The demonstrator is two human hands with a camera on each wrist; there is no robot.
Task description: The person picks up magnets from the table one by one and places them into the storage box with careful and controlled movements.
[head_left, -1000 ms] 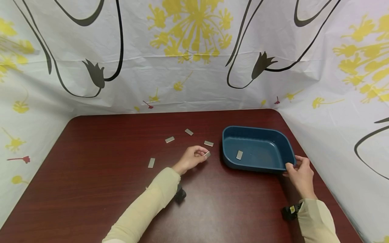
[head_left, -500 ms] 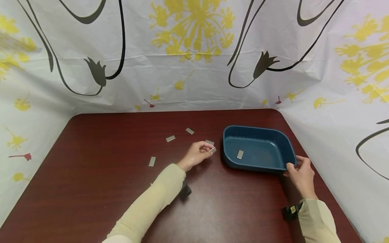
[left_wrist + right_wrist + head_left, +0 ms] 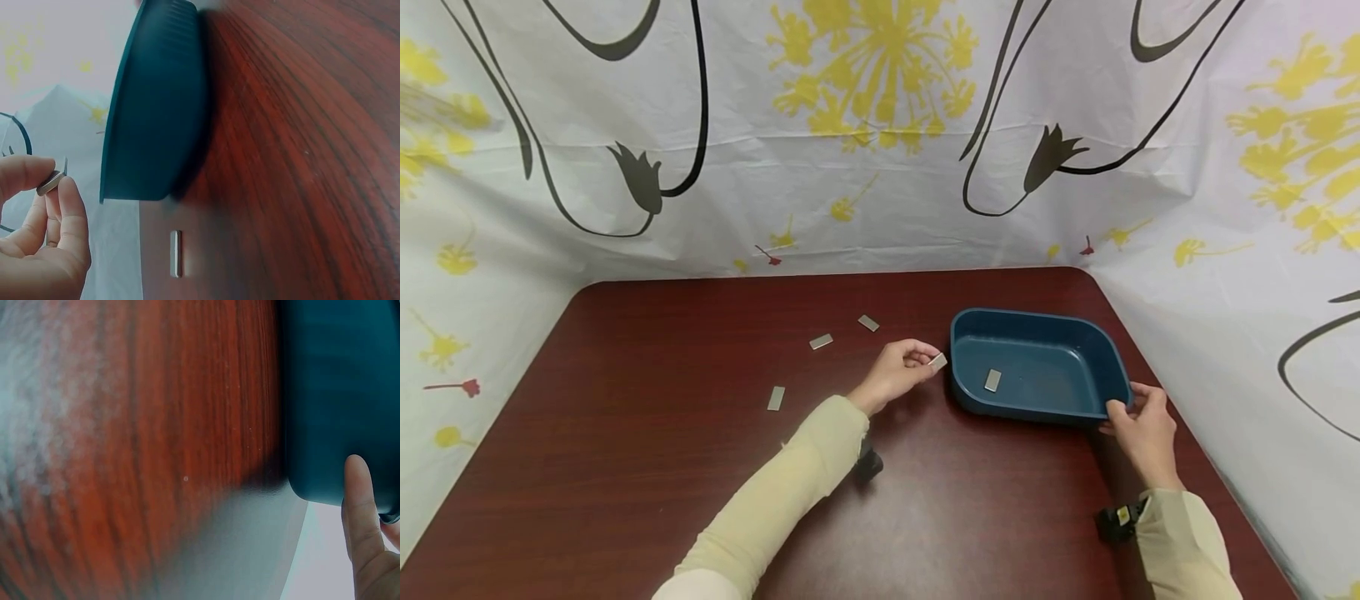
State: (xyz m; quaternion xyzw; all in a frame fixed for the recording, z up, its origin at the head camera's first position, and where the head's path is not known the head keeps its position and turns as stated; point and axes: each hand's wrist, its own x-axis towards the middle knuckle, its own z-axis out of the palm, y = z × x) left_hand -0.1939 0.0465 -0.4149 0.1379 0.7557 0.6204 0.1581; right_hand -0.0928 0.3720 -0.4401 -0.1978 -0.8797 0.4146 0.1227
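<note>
My left hand (image 3: 897, 373) pinches a small flat silver metal block (image 3: 938, 362) between thumb and fingertips, just outside the left wall of a blue plastic tub (image 3: 1037, 417). The left wrist view shows that held metal block (image 3: 50, 183) level with the tub's rim, apart from it. One silver block (image 3: 992, 381) lies inside the tub. At the tub's near right corner, my right hand (image 3: 1142, 433) grips the rim, thumb on top and fingers outside. A finger (image 3: 359, 487) lies along the outer wall in the right wrist view.
Three more silver blocks lie left of the tub on the dark red wooden table (image 3: 625, 467): a far one (image 3: 868, 322), a middle one (image 3: 821, 342) and a nearer one (image 3: 776, 398). A patterned white sheet (image 3: 880, 217) surrounds the table's back and sides.
My left hand has moved right and slightly away from me with the silver block, up to the tub. It now covers another block on the table. The right hand and tub have stayed put.
</note>
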